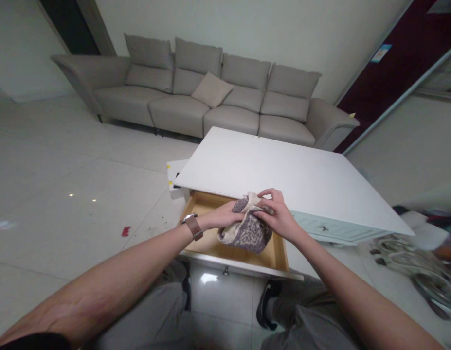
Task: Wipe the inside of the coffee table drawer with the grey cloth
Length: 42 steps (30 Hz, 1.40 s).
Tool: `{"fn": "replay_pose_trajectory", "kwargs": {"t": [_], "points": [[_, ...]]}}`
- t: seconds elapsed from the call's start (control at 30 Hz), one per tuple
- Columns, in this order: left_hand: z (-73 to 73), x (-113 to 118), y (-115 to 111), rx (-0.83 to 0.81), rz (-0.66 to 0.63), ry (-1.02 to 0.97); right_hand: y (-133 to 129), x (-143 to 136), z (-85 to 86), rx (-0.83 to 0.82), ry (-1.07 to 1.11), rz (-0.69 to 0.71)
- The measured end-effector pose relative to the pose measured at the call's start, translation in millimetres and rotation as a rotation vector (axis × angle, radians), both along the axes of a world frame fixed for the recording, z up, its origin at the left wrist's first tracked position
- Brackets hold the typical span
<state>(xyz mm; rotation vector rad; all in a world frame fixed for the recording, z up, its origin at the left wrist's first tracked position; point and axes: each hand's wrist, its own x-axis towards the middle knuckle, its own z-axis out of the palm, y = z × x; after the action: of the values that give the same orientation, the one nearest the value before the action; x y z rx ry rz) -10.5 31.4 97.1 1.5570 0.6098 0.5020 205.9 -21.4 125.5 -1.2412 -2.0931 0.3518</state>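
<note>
A folded towel, purple-brown and cream with a scroll pattern, is bunched up over a pulled-out wooden drawer. My left hand reaches in from the left, its fingers tucked into the towel's fold and partly hidden by it. With thumb and fingers closed, my right hand pinches the towel's upper right edge. Both hands are above the drawer, close to the front edge of a white table. A watch with a brown strap is on my left wrist.
A second, shut drawer with a small knob lies to the right. A white box stands left of the table. Beyond it is a long grey sofa with a beige cushion. A red scrap lies on the floor.
</note>
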Motion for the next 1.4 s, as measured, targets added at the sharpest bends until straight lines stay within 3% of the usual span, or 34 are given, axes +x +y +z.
{"fn": "replay_pose_trajectory", "kwargs": {"t": [0.07,0.23,0.37,0.5,0.7,1.0,1.17,1.3,1.4], "points": [[2.6,-0.8,-1.6,-0.025,-0.02,0.018,0.5,-0.6,-5.2,-0.022,0.01,-0.051],[-1.2,-3.3,-0.5,-0.234,-0.015,-0.086,2.8,2.4,-12.2,-0.28,0.132,-0.026],[-9.1,-5.4,4.2,-0.366,-0.028,-0.143,3.6,4.9,-10.9,-0.248,0.068,0.018],[-4.7,-8.7,4.7,-0.222,-0.016,-0.078,1.1,1.6,-8.8,-0.047,0.086,0.034],[1.1,-12.3,6.1,-0.04,-0.114,-0.047,-1.8,-1.4,-9.1,0.114,0.01,0.05],[-0.4,-14.9,10.3,-0.036,-0.137,-0.014,-4.3,-0.5,-16.2,0.09,-0.004,-0.008],[1.8,-11.3,5.9,-0.01,0.012,-0.008,-2.8,-7.2,-16.7,0.147,0.062,0.002],[4.8,-9.7,4.5,-0.014,0.052,-0.054,-1.8,-9.5,-15.3,0.219,0.034,-0.036],[5.9,-8.3,5.6,0.017,0.123,-0.076,-0.3,-9.5,-16.6,0.195,0.042,0.029]]}}
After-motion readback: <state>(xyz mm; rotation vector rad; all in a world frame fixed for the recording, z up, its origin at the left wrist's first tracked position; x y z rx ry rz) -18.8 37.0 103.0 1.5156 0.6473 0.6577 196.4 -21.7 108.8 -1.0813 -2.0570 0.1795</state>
